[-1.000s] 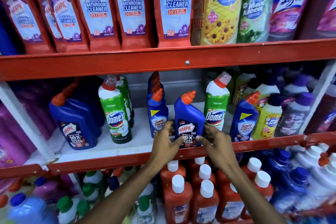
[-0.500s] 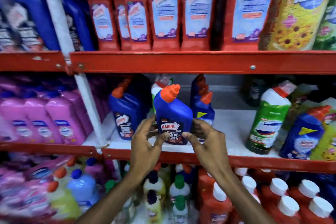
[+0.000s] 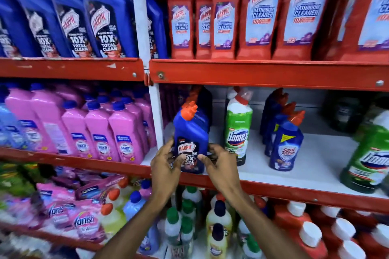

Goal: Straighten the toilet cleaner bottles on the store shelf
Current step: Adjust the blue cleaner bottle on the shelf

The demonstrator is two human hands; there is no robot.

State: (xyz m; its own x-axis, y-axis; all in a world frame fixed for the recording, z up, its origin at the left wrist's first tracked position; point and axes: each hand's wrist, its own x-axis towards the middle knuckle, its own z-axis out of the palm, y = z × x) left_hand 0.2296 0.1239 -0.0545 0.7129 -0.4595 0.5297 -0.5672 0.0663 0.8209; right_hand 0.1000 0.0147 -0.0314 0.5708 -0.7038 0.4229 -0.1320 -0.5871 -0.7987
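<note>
The blue plastic Harpic toilet cleaner bottle with the orange angled cap (image 3: pixel 190 139) stands at the front left corner of the white middle shelf (image 3: pixel 311 160), close beside the white upright post (image 3: pixel 155 109), label facing out. The left hand (image 3: pixel 165 164) and the right hand (image 3: pixel 219 164) each close a grip on its lower sides, thumbs pressed onto the label. It looks upright or nearly so and may only need a last nudge before it is let go.

The rest seems unfinished. Just to its right the green and white Domex bottle (image 3: pixel 237 130) stands alone, then a short file of blue Sani Fresh bottles with orange caps (image 3: pixel 285 143), and well apart at the right edge another green Domex bottle (image 3: pixel 369 157) that is blurred and appears tilted. Wide bare gaps lie between these groups, so the row is not yet even.

Dark bottles behind the held one limit how far back it can go. The red shelf beam (image 3: pixel 273 73) above leaves little room for lifting.
</note>
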